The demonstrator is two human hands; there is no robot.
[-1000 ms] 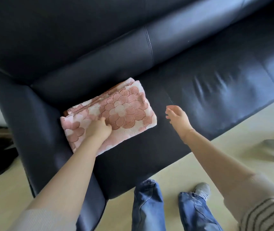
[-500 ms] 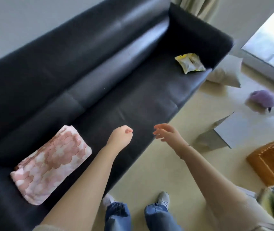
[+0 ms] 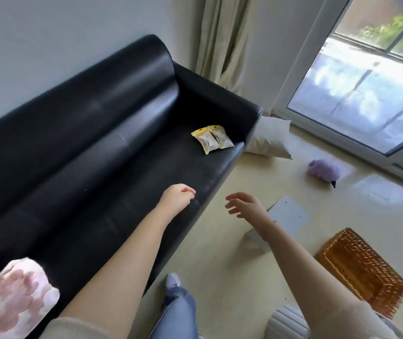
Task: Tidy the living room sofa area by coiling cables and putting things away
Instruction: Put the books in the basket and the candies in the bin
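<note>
A black leather sofa point(image 3: 92, 148) runs from lower left to upper right. A folded pink flowered blanket point(image 3: 12, 297) lies on its seat at the lower left. A yellow snack packet point(image 3: 212, 138) lies at the far right end of the seat. My left hand point(image 3: 178, 196) hovers over the seat's front edge, fingers loosely curled with nothing in them. Beside the sofa, my right hand point(image 3: 245, 205) floats over the floor with its fingers spread and empty. No cable is in view.
On the cream floor lie a white cushion point(image 3: 269, 140) by the sofa arm, a purple plush toy point(image 3: 324, 171), a grey sheet or box point(image 3: 286, 216) and a wicker basket point(image 3: 359, 267) on its side. A curtain point(image 3: 222, 40) and glass door point(image 3: 366, 77) stand behind.
My left hand has left the pink blanket and both hands have moved right along the sofa. My view has swung right, bringing the snack packet, cushion, toy and basket into sight.
</note>
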